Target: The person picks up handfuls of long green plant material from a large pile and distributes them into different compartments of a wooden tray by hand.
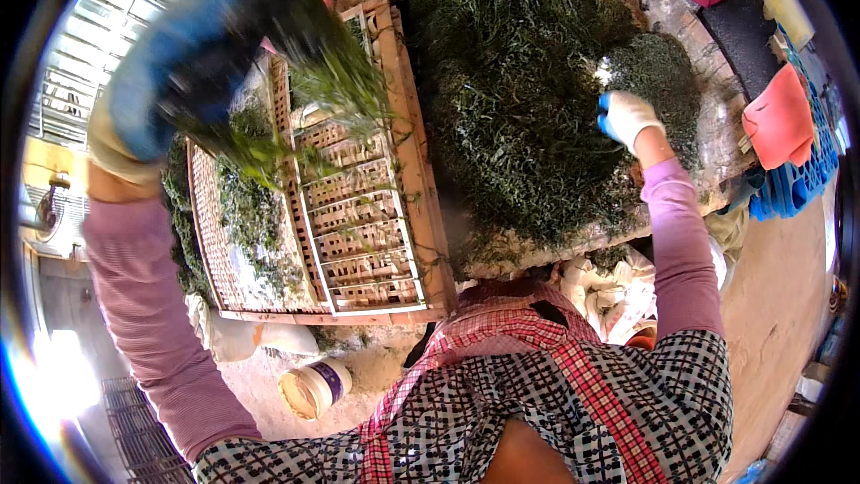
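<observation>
My left hand (193, 72), in a blue glove with a cream cuff, is raised over a woven wicker tray (358, 202) and blurred by motion. Green stringy strands, much like seaweed (345, 85), hang from its grip. Slatted white bars lie across the tray, with stray strands caught on them. My right hand (630, 116), in a white glove with blue fingers, is closed at the right side of a big dark green heap (520, 116) of the same stringy stuff. Whatever its curled fingers hold is hidden.
More strands lie on the tray's left half. A smaller green mound (663, 81) adjoins the heap. A white bucket (313, 388) lies tipped on the floor below the tray. White sacks (618, 291) sit under the table edge. At right are an orange-pink cloth (779, 116) and a blue plastic crate (788, 193).
</observation>
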{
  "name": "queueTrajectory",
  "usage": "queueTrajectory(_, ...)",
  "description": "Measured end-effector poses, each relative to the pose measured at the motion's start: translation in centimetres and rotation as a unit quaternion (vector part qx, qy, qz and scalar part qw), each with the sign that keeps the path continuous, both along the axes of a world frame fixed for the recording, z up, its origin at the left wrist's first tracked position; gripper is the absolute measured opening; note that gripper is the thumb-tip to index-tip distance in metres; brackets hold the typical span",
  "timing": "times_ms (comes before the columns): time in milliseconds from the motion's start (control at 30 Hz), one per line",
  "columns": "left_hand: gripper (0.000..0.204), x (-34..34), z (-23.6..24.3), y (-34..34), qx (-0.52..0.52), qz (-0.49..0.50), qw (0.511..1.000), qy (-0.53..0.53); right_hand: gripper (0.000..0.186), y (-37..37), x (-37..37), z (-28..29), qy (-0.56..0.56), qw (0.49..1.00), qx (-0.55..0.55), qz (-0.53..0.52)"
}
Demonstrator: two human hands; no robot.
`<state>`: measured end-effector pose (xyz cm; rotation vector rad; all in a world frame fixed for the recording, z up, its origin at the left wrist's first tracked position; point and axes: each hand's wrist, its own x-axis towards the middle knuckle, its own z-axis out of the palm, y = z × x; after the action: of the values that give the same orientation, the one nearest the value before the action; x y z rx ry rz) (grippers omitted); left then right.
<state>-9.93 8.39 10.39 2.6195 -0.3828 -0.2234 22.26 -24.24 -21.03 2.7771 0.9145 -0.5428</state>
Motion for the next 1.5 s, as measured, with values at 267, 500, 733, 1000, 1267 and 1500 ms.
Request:
queueTrajectory(267,0.037,2.3,-5.1,-4.6,-0.202,0.093,0.913,0.343,0.052,10.5,-10.5,9.5,0.35,0.571,0.671,0.318)
queueTrajectory(500,0.041,-2.1,-6.8,1.4,-0.189,0.141,0.875,0.422,0.053,14.8,-20.8,6.0,0.702,0.547,0.352,0.291)
queueTrajectory(733,0.031,-12.0,-17.0,15.0,-0.393,0.244,0.82,0.337,0.05,17.8,-19.8,2.2,0.567,0.707,0.378,0.189)
queueTrajectory(1000,0.025,-16.1,-25.5,28.9,-0.175,0.027,0.984,0.022,0.022,30.8,-21.0,1.0,0.341,0.854,0.371,0.132)
queueTrajectory(1267,0.038,-18.0,-30.6,37.5,0.075,0.576,0.81,-0.077,0.04,38.7,-21.2,-4.1,0.063,0.939,0.316,0.117)
queueTrajectory(1500,0.064,-13.5,-34.9,21.5,0.278,0.356,0.891,-0.052,0.034,39.8,-22.5,-2.3,0.048,0.967,0.232,0.092)
